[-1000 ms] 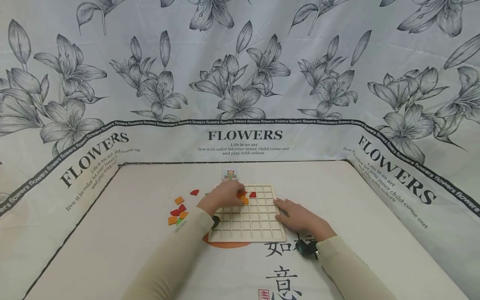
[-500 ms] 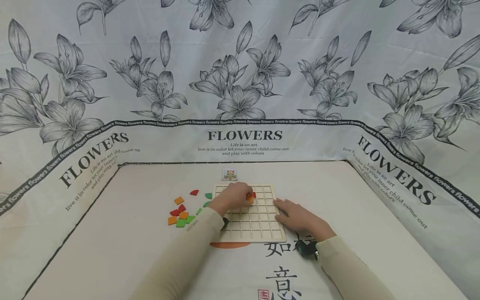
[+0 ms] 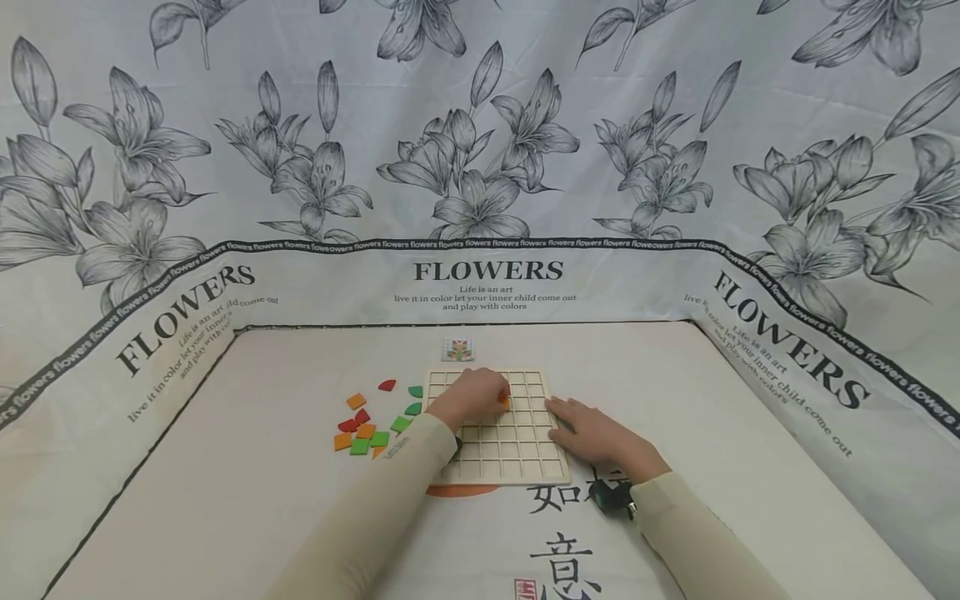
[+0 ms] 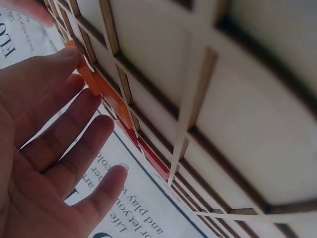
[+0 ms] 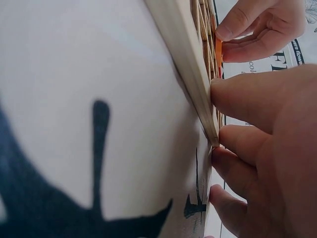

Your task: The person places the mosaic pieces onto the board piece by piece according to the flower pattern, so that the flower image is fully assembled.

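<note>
The table (image 3: 660, 375) spreads out all round the grip, and on it, directly beneath the left hand (image 3: 471, 394), lies the gridded board (image 3: 517, 454), most of it reaching from the grip toward the person and out to the right. Its dividers run straight away from the person and straight across; the sides look much alike, so no long axis stands out. The left hand reaches in over the board's left side, thumb and forefinger pinching an orange piece (image 5: 218, 49) while the other fingers are spread apart. The right hand (image 3: 592, 429) is right of the grip and a little nearer the person, fingers extended and touching the board's right edge, with no piece held.

Beyond the grip and slightly left lies a small picture card (image 3: 457, 349). Left of the grip, off the board, loose pieces (image 3: 365, 432) in orange, green and red are scattered.

The orange piece sits right at the left hand's fingertips, over the board's far half, so that hand is the nearer one. In the left wrist view, its visible side runs along the grid, away from the thumb tip and toward red pieces (image 4: 154, 159) on the board. Fingers cover much of its outline, so its true long axis is uncertain.
</note>
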`<state>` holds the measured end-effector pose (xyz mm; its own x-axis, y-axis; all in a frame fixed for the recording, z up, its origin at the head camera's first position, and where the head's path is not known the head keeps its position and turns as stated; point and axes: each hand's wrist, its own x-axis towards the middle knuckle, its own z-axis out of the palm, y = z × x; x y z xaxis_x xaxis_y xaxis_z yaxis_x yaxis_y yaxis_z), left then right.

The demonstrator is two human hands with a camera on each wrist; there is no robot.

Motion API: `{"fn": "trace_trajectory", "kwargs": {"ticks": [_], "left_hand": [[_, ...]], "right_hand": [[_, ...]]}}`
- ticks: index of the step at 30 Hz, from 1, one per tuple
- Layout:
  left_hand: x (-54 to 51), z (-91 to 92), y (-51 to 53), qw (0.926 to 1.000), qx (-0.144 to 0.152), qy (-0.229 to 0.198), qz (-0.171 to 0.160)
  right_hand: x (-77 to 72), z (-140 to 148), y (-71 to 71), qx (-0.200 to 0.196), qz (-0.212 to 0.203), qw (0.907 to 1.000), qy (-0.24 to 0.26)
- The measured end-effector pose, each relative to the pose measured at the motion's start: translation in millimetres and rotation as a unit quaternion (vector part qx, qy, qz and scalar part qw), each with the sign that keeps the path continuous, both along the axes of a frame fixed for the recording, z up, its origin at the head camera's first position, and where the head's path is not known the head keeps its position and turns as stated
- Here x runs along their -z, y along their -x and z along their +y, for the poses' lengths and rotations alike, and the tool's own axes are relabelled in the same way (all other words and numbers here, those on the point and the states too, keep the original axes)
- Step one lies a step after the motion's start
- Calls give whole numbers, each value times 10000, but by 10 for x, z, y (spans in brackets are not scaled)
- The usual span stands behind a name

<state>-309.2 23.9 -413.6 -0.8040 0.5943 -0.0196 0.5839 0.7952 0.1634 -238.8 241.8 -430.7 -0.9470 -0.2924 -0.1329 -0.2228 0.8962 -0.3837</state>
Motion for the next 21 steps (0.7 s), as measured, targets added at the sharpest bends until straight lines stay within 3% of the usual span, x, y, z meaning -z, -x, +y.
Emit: {"fn": "trace_trajectory", "kwargs": {"ticks": [10, 21], "left_hand": [[-25, 42, -12, 9999, 36, 21, -106], [-28, 22, -17, 9986, -226, -357, -310]], "right_hand": [[14, 0, 21, 49, -26, 10000, -48], [4, -2, 22, 8, 12, 10000, -73]]}}
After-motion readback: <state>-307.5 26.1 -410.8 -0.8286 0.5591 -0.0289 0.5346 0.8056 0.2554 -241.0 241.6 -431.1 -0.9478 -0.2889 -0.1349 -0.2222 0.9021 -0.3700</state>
